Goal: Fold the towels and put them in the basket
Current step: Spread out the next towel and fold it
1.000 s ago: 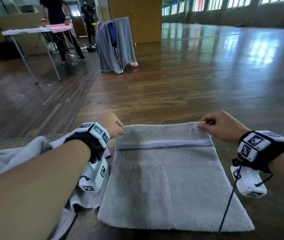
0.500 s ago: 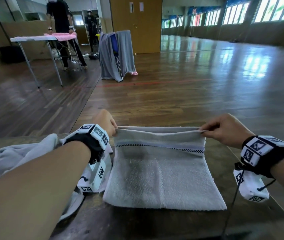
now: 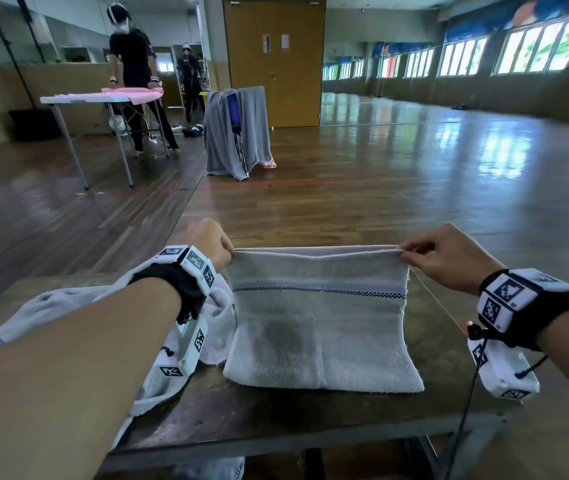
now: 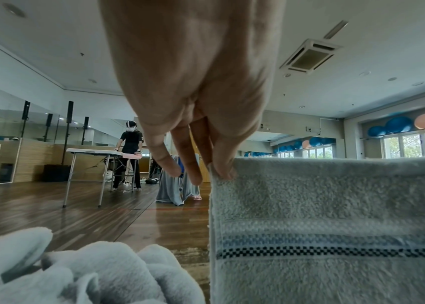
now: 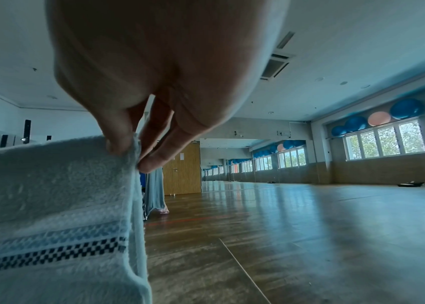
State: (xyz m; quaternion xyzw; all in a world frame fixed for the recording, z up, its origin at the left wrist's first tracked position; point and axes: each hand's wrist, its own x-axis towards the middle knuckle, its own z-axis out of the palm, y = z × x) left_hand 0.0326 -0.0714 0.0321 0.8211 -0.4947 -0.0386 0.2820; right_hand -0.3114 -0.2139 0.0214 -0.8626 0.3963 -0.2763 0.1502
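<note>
A grey towel (image 3: pixel 317 327) with a blue stripe and a black checkered line lies folded on the dark table (image 3: pixel 276 420). Its far edge is raised off the table. My left hand (image 3: pixel 220 249) pinches the far left corner, and my right hand (image 3: pixel 414 252) pinches the far right corner. In the left wrist view the thumb of my left hand (image 4: pixel 222 168) presses the towel (image 4: pixel 336 226) corner. In the right wrist view my right hand (image 5: pixel 131 152) pinches the doubled edge of the towel (image 5: pixel 50 195). No basket is in view.
A crumpled white towel (image 3: pixel 68 306) lies on the table at my left, under my left forearm. Beyond the table a chair draped with a grey cloth (image 3: pixel 238 129) stands on the wooden floor. A person (image 3: pixel 137 81) works at a folding table (image 3: pixel 78 98) far left.
Both hands have lifted the towel's far edge off the table and drawn it toward me. The towel's near edge has slid away from the table's front edge.
</note>
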